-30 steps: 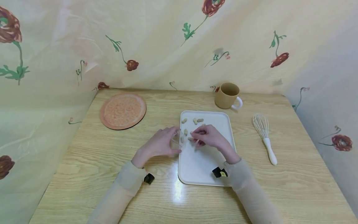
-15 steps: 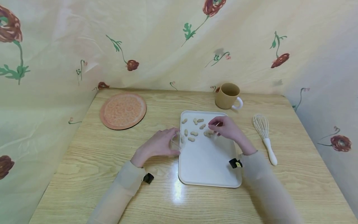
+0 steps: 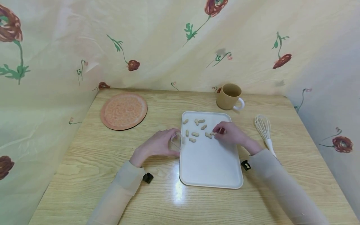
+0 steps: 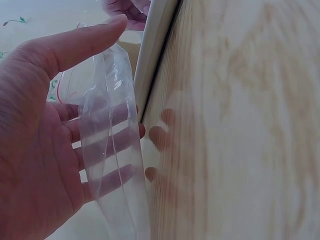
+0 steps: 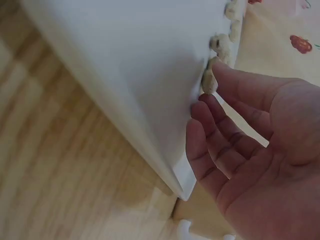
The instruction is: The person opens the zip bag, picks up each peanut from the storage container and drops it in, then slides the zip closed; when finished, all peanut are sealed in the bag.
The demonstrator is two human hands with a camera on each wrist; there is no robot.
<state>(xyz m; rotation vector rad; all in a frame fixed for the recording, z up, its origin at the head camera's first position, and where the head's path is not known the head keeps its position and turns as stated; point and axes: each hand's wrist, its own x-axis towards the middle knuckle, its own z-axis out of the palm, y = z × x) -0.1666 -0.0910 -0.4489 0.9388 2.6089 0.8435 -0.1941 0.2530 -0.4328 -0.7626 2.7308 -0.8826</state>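
Several peanuts in their shells (image 3: 195, 134) lie scattered over the far half of a white rectangular tray (image 3: 209, 162). My right hand (image 3: 230, 133) is over the tray's right side, with thumb and index finger pinching one peanut (image 5: 209, 82) at the end of the group; its other fingers are bent and apart. At the tray's left edge, my left hand (image 3: 163, 143) holds a clear plastic bag (image 4: 112, 135) between thumb and fingers. The fingers show through the film, and a red line runs along part of the bag.
A tan mug (image 3: 227, 97) with a white handle stands behind the tray. To the right lies a whisk (image 3: 264, 128), its handle partly covered by the right sleeve. A round orange mat (image 3: 123, 111) lies at the back left of the wooden table (image 3: 157, 203).
My right hand has moved from the tray's left part to its right side and come down at a peanut there. The left hand stays almost still with the bag.
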